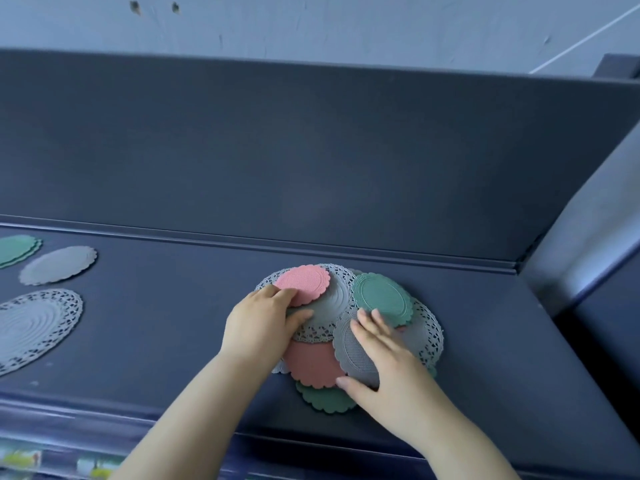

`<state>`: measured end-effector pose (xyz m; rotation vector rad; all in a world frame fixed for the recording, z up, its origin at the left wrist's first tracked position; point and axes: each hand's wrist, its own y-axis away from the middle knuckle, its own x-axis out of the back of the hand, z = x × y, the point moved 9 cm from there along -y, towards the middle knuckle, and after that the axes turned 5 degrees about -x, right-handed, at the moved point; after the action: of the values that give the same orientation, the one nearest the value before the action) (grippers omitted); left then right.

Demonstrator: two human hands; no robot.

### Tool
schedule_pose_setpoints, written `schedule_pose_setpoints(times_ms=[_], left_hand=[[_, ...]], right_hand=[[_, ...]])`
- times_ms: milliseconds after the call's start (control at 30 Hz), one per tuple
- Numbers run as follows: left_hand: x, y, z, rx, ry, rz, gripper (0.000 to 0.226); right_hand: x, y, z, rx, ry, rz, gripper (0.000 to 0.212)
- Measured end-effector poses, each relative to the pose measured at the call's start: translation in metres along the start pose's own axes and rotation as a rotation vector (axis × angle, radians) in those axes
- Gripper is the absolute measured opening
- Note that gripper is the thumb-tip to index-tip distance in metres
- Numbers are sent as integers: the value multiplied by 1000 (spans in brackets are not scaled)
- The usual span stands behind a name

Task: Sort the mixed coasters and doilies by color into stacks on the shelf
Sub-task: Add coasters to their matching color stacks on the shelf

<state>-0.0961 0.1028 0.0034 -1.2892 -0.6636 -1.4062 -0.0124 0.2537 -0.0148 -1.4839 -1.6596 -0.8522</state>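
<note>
Left on the shelf (485,323), the green stack (17,249), grey coaster (57,265) and grey doily (34,327) are laid out. The mixed pile (325,303) sits centre. Left hand (258,327) pinches the pink coaster (304,284). Right hand (384,362) lies flat, fingers straight, pinning the pile. The risk is lace snagging the coaster and dragging layers along.

A finely ribbed pink coaster (304,284) and a green coaster (382,297) embossed with oval rings, with a grey doily (329,299) bordered in pierced lace, on a dark navy shelf (173,323); a grey coaster (353,351) shows a mesh texture.
</note>
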Motion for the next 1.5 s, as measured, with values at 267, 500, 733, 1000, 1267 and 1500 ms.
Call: schedule_pose_setpoints(times_ms=[267,500,733,1000,1267,1500], left_hand=[[11,1,-11,-40,-15,187,22],[7,1,-6,-93,-77,281,31],[15,1,-3,-130,-61,317,4],[19,32,24,-285,-126,414,35],[26,43,44,-334,-15,379,37],[58,56,31,-356,44,436,43]], right_hand=[[5,1,4,18,-136,-5,55],[7,0,3,23,-141,52,43],[3,1,-3,3,-69,30,56],[5,2,-3,5,-114,37,58],[8,3,2,79,-179,133,46],[52,22,10,22,-495,386,24]])
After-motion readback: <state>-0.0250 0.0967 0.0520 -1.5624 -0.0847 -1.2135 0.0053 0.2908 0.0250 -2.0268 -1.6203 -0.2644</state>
